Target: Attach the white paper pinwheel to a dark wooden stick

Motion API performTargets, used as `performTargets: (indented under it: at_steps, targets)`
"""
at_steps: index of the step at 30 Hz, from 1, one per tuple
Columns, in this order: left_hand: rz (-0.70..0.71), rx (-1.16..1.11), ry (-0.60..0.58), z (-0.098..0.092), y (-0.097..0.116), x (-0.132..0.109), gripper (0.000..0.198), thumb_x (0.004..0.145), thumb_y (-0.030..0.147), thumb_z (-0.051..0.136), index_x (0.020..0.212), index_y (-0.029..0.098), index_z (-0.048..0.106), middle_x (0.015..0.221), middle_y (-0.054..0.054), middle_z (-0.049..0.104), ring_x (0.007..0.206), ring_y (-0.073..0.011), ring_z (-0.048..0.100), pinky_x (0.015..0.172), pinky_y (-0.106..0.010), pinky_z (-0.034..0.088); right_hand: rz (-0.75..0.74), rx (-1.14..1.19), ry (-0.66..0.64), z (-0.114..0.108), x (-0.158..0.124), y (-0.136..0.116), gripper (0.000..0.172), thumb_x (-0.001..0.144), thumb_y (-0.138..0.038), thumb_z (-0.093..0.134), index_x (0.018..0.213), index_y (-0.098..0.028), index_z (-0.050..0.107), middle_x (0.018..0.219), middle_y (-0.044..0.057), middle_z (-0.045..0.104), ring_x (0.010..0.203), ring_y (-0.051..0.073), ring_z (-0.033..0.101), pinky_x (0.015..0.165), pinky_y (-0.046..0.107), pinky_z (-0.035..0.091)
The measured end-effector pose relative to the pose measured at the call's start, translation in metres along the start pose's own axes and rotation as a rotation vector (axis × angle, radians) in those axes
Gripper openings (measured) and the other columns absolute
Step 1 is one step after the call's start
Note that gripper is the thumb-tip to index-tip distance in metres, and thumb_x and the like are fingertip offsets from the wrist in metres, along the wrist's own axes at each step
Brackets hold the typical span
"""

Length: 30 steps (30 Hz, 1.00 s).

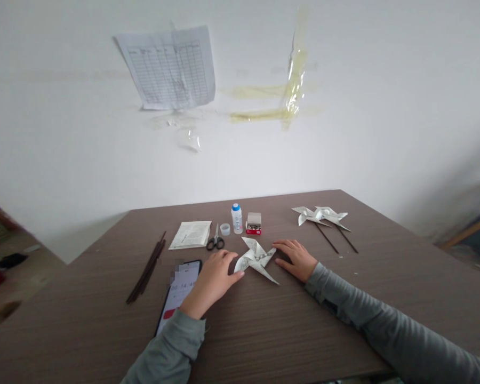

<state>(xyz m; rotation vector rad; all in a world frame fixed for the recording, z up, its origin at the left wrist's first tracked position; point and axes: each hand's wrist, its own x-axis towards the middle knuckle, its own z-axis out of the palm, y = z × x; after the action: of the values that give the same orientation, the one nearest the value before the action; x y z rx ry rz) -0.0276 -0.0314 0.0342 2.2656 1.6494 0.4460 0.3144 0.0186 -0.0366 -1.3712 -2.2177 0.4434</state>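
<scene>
A paper pinwheel head (pixel 256 258), folded from printed paper, lies flat on the table in front of me. My left hand (pixel 218 272) is at its left blade, thumb and fingers apart around the blade's edge. At the right blade's tip rests my right hand (pixel 298 260), its fingers stretched out and the thumb spread from them. Neither hand is closed around the paper. No stick shows on this pinwheel. Two more pinwheels (pixel 307 215) with brown sticks (pixel 327 239) lie at the back right.
Behind the pinwheel stand a white bottle with a blue cap (pixel 237 220), a small red-and-white box (pixel 253 224) and a clear cap (pixel 225 229). Black-handled scissors (pixel 215 242) lie beside folded printed paper (pixel 191 234). Brown sticks (pixel 147 269) and a phone (pixel 180 290) are at left.
</scene>
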Motion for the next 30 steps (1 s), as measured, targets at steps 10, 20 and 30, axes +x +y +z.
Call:
performTargets:
  at_steps: [10, 20, 30]
  targets:
    - [-0.047, -0.003, -0.032, -0.014, -0.013, -0.002, 0.031, 0.105, 0.035, 0.089, 0.134, 0.028, 0.096, 0.16, -0.018, 0.092, 0.158, -0.0433, 0.084, 0.138, -0.053, 0.062, -0.004, 0.004, 0.008, 0.001, 0.0, 0.003, 0.05, 0.11, -0.045, 0.084, 0.158, -0.034, 0.094, 0.17, 0.015, 0.088, 0.16, 0.047, 0.078, 0.142, 0.072, 0.061]
    - [-0.046, -0.002, -0.022, -0.016, -0.012, -0.005, 0.023, 0.106, 0.035, 0.089, 0.126, 0.028, 0.097, 0.155, -0.017, 0.094, 0.153, -0.0429, 0.086, 0.135, -0.052, 0.065, 0.011, -0.006, -0.008, 0.0, 0.0, 0.0, 0.051, 0.111, -0.045, 0.082, 0.159, -0.031, 0.095, 0.172, 0.017, 0.087, 0.162, 0.047, 0.077, 0.144, 0.071, 0.06]
    - [-0.232, 0.2, 0.229, -0.085, -0.072, -0.001, 0.029, 0.11, 0.035, 0.073, 0.123, 0.026, 0.098, 0.15, -0.015, 0.097, 0.148, -0.0411, 0.087, 0.134, -0.049, 0.066, -0.004, -0.015, -0.004, 0.002, -0.001, 0.0, 0.049, 0.111, -0.046, 0.082, 0.156, -0.035, 0.096, 0.17, 0.015, 0.088, 0.16, 0.047, 0.078, 0.141, 0.072, 0.061]
